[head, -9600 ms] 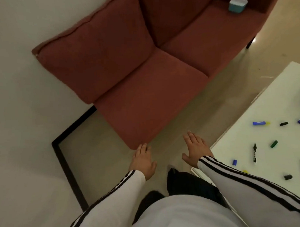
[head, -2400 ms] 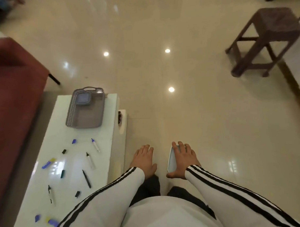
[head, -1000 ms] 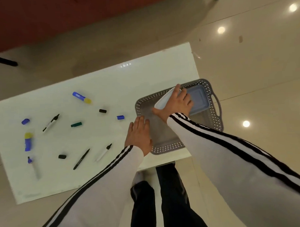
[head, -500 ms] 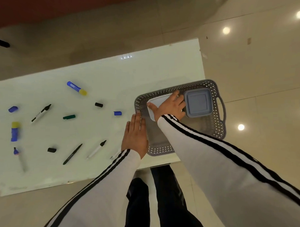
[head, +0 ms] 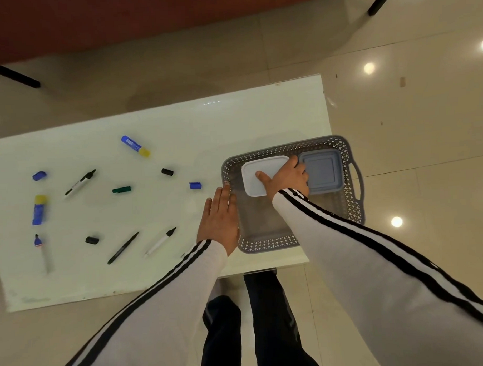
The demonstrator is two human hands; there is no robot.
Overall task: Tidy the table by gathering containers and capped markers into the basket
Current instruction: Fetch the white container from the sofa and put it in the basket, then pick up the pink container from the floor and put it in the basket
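Note:
A grey perforated basket [head: 350,206] stands on the right end of the white table [head: 178,124]. Inside it lie a white container [head: 257,172] and, to its right, a blue-lidded container [head: 323,170]. My right hand [head: 286,178] rests on the white container, thumb on its lid and fingers over its right edge. My left hand [head: 219,220] lies flat and open against the basket's left rim. Uncapped markers lie on the table: a black one [head: 123,247], a white one [head: 161,241], another white one [head: 80,182]. Loose caps include a green one [head: 121,189].
Two thick blue-and-yellow markers [head: 136,146] [head: 39,209] and a blue-tipped pen [head: 43,252] lie at the left. A dark red sofa [head: 119,20] runs along the far side. Shiny tiled floor surrounds the table; my legs [head: 256,319] stand at its near edge.
I carried the white container from the sofa area to the table. In the last second my right hand lowered it flat into the basket beside the blue-lidded one.

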